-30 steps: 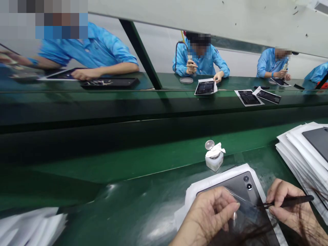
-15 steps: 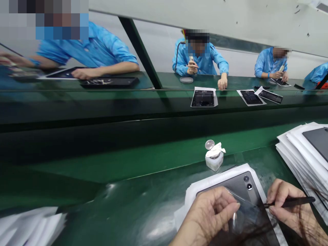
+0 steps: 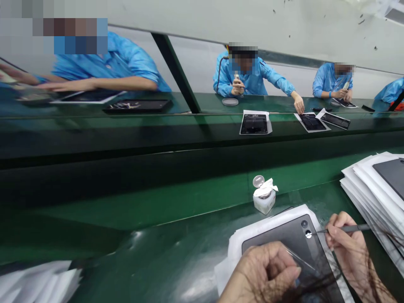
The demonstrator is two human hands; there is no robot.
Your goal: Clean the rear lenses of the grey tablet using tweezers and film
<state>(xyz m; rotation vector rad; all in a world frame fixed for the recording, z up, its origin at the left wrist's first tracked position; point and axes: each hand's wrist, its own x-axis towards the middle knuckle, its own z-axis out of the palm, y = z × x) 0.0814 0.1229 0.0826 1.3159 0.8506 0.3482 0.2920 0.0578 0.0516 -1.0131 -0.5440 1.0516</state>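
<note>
The head camera looks forward and down from above the near bench (image 3: 142, 261), facing co-workers (image 3: 255, 82) opposite

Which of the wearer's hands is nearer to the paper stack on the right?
Right: the right hand is beside the paper stack; the left hand is farther, over the dark device.

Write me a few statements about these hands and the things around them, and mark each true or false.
1. The right hand holds a thin dark tool. True.
2. The left hand grips a bottle. False: the left hand pinches a clear film.
3. The tool points away from the camera lenses. False: it points toward the lower lens.
4. The flat dark device lies on white sheets. True.
5. The small container's lid is shut. False: the lid of the small container stands open.
6. A white stack lies at the picture's right edge. True.
</note>
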